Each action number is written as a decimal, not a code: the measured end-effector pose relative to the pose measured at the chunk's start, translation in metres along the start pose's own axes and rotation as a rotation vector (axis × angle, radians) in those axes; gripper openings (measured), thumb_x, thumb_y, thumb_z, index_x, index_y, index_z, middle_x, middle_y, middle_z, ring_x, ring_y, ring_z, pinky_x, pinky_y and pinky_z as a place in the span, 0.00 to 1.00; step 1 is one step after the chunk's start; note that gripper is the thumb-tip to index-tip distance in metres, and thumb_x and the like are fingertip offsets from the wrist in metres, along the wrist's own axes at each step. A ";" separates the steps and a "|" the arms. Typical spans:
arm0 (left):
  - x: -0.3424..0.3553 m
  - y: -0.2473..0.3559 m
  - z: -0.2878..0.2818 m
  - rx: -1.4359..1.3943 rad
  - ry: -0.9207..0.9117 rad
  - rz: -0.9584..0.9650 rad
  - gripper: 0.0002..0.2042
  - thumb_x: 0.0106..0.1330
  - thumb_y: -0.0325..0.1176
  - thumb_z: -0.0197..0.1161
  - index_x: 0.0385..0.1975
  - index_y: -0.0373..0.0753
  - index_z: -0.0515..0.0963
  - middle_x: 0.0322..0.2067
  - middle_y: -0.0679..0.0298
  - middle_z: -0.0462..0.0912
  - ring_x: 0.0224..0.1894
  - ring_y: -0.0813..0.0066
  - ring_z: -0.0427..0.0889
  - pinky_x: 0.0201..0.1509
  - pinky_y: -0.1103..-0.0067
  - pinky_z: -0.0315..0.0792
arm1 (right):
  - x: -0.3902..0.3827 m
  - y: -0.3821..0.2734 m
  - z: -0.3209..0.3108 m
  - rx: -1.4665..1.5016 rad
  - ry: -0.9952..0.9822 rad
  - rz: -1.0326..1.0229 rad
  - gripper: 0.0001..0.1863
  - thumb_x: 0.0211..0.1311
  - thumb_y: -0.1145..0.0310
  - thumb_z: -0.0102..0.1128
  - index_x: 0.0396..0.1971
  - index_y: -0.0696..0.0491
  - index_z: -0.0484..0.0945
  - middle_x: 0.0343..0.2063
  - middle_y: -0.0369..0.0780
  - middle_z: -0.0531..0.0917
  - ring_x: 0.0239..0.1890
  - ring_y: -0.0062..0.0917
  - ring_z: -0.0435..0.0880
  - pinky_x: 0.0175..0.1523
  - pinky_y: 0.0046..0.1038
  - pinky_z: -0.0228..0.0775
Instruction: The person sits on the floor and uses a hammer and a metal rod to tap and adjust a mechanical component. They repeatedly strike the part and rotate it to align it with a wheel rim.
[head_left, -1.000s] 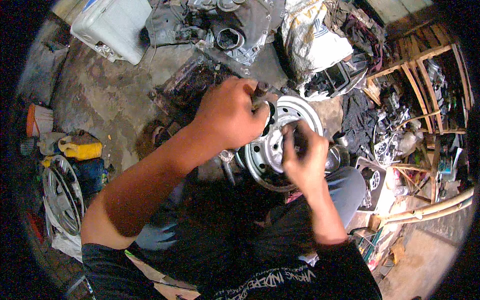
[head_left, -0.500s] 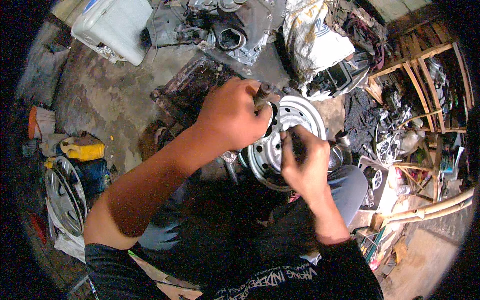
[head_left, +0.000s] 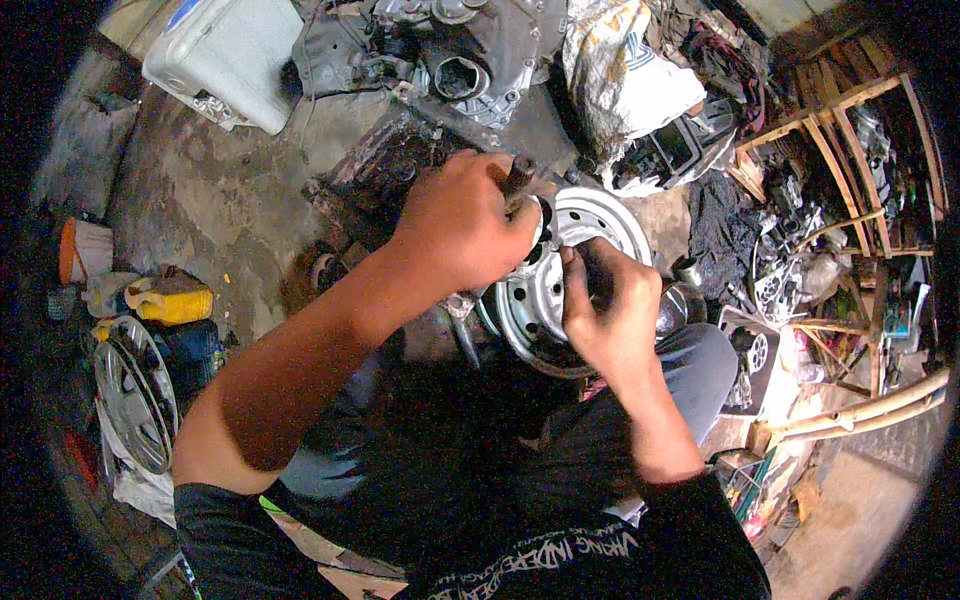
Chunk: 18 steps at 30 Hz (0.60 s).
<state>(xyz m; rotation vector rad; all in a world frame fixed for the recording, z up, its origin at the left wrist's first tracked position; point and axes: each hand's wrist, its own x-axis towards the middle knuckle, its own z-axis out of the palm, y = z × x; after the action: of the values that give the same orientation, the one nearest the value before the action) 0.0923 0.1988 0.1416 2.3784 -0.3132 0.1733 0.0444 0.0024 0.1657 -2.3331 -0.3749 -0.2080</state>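
My left hand [head_left: 462, 218] is closed around a dark metal cylinder [head_left: 519, 172], whose end pokes up between thumb and fingers. Beside that thumb, a grey metal part with a dark round opening [head_left: 545, 222] shows only in part. My right hand [head_left: 618, 305] has its fingers bent in, thumb up against the edge of that grey part; whatever the fingers hold is hidden. Beneath both hands lies a silver steel wheel rim [head_left: 630, 225] with round holes. A metal tool end [head_left: 465, 338] sticks out below my left wrist.
A dark, grimy block [head_left: 375, 160] sits beyond my left hand, with a large metal casing [head_left: 500, 60] behind it. Far left stands a grey-white box [head_left: 225, 65]. A yellow jug [head_left: 172, 300] and wheel covers [head_left: 135, 395] are at left; a white sack [head_left: 635, 85] and wooden rack [head_left: 850, 150] at right.
My left hand and the dark cylinder have shifted very slightly left and up. The right hand stays almost where it was, its thumb a little higher.
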 end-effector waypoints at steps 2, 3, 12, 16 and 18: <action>-0.001 0.003 -0.001 0.009 -0.001 -0.031 0.12 0.62 0.28 0.62 0.42 0.40 0.87 0.42 0.53 0.89 0.47 0.51 0.86 0.56 0.63 0.77 | 0.001 0.007 0.003 0.041 -0.001 -0.007 0.05 0.59 0.75 0.63 0.27 0.59 0.79 0.21 0.54 0.81 0.25 0.51 0.83 0.33 0.45 0.74; -0.001 0.003 -0.001 0.013 -0.002 -0.047 0.12 0.62 0.28 0.62 0.42 0.40 0.87 0.42 0.53 0.89 0.47 0.51 0.86 0.56 0.63 0.78 | -0.002 0.007 0.005 0.036 -0.031 -0.012 0.05 0.60 0.74 0.63 0.27 0.59 0.79 0.21 0.54 0.81 0.25 0.51 0.83 0.33 0.45 0.74; -0.001 0.008 -0.003 0.024 -0.006 -0.113 0.12 0.62 0.30 0.61 0.43 0.42 0.88 0.41 0.51 0.89 0.46 0.50 0.87 0.54 0.63 0.79 | -0.015 -0.003 0.012 -0.022 -0.038 -0.036 0.04 0.59 0.74 0.63 0.29 0.59 0.79 0.21 0.52 0.81 0.24 0.49 0.83 0.32 0.45 0.74; 0.001 0.004 -0.001 -0.022 0.004 -0.060 0.12 0.62 0.34 0.62 0.42 0.39 0.87 0.40 0.47 0.87 0.45 0.46 0.86 0.53 0.60 0.79 | -0.024 -0.008 0.016 0.042 -0.081 -0.078 0.05 0.57 0.74 0.66 0.26 0.58 0.78 0.19 0.52 0.80 0.24 0.50 0.83 0.31 0.46 0.73; 0.002 0.004 0.001 -0.071 0.049 -0.073 0.17 0.61 0.42 0.66 0.40 0.34 0.84 0.39 0.39 0.85 0.43 0.39 0.85 0.51 0.56 0.79 | -0.025 -0.009 0.018 0.018 -0.077 -0.040 0.06 0.58 0.74 0.65 0.26 0.59 0.78 0.19 0.53 0.80 0.24 0.50 0.83 0.30 0.46 0.72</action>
<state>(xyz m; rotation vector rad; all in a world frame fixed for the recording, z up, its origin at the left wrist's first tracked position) 0.0927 0.1949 0.1444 2.3072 -0.2054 0.1824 0.0185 0.0159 0.1529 -2.3220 -0.4597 -0.1332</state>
